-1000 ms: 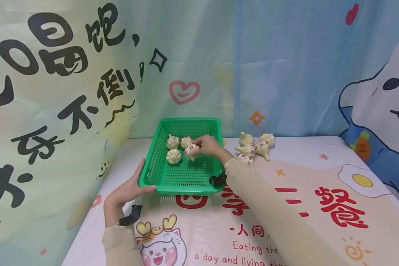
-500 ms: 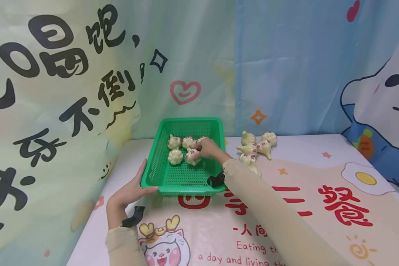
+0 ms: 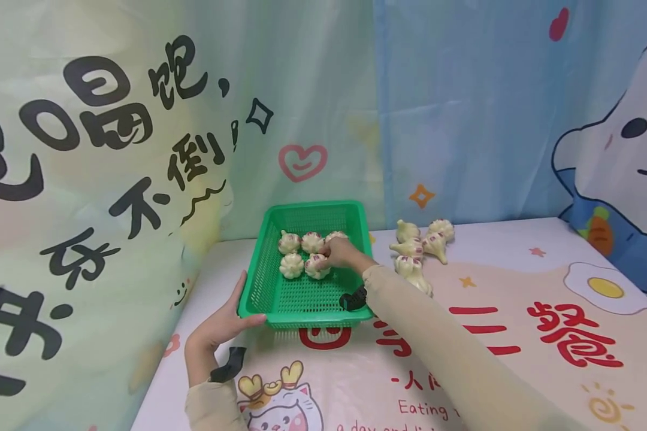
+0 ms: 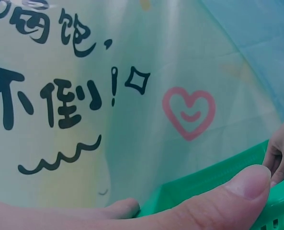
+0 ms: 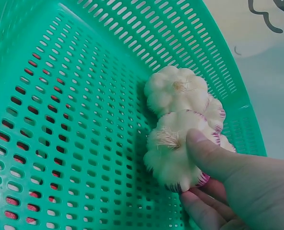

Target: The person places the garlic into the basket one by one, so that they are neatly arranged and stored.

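Observation:
In the head view a green plastic basket (image 3: 296, 303) sits on the table with several garlic bulbs inside, toward its back. My left hand (image 3: 218, 329) holds the basket's front left corner; its thumb (image 4: 228, 201) lies over the rim in the left wrist view. My right hand (image 3: 346, 254) reaches into the basket over its right side. Thumb and fingers pinch a garlic bulb (image 5: 173, 155) low in the basket, right against another garlic bulb (image 5: 177, 91). A garlic bulb (image 3: 336, 236) at the back right is partly hidden by the right hand.
To the basket's right, several more garlic bulbs (image 3: 408, 248) lie in a loose cluster on the table. A printed cloth (image 3: 323, 389) covers the table. Behind it hangs a printed curtain (image 3: 323, 90).
My right hand has lowered its garlic bulb into the basket, beside the others in the front row. The left hand keeps its hold on the basket corner. The head view has shifted slightly.

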A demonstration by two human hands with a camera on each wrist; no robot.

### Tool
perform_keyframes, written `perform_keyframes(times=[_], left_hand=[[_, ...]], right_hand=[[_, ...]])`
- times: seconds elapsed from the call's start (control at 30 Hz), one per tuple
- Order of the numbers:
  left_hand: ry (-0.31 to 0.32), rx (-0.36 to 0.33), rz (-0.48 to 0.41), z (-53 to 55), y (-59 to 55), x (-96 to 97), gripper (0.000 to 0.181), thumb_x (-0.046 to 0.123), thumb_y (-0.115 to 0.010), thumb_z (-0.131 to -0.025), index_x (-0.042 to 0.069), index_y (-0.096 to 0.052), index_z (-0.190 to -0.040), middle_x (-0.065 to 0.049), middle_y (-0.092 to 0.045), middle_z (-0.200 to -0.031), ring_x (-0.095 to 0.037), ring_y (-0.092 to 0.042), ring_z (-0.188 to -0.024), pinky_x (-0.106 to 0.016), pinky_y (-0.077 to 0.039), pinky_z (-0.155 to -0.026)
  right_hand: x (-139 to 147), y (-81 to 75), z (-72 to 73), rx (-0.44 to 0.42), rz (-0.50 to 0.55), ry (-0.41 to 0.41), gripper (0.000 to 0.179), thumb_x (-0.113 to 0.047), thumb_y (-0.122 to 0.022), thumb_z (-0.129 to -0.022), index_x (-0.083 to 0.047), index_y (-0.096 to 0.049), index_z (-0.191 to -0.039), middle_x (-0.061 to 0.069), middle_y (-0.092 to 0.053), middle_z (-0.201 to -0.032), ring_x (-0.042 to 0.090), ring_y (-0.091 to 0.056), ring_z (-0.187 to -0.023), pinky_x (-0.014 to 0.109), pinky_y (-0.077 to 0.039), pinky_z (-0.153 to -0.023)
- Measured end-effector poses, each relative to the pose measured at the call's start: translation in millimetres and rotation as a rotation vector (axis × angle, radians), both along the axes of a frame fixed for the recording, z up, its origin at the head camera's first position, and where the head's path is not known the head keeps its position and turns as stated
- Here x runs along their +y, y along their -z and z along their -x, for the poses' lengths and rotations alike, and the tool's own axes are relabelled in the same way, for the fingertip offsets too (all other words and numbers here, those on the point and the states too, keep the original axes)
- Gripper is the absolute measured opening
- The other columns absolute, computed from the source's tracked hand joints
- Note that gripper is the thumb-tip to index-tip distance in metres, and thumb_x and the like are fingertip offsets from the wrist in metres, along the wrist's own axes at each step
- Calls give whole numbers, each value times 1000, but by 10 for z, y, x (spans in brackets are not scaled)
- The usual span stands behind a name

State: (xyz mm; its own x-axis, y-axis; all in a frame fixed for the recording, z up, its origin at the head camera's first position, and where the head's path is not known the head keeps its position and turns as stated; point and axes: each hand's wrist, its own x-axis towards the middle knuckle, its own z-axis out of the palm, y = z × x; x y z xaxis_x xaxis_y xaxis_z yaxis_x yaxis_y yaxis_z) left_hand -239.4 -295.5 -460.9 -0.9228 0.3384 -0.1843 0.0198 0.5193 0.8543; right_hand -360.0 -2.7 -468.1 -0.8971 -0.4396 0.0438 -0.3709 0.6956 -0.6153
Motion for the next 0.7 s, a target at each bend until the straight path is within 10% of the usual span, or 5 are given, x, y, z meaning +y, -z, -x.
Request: perform_keyframes(times=[0.7], left_hand=[[-13, -1, -1, 1, 11, 4, 109, 35, -72, -82, 37, 14, -150, -11, 6, -160, -35, -12, -144, -58, -19, -112]], right_hand=[[12, -12, 14, -55, 12, 2, 47, -25, -71, -85, -14, -33, -59, -5, -18, -55, 11, -15, -52, 26, -21, -54]])
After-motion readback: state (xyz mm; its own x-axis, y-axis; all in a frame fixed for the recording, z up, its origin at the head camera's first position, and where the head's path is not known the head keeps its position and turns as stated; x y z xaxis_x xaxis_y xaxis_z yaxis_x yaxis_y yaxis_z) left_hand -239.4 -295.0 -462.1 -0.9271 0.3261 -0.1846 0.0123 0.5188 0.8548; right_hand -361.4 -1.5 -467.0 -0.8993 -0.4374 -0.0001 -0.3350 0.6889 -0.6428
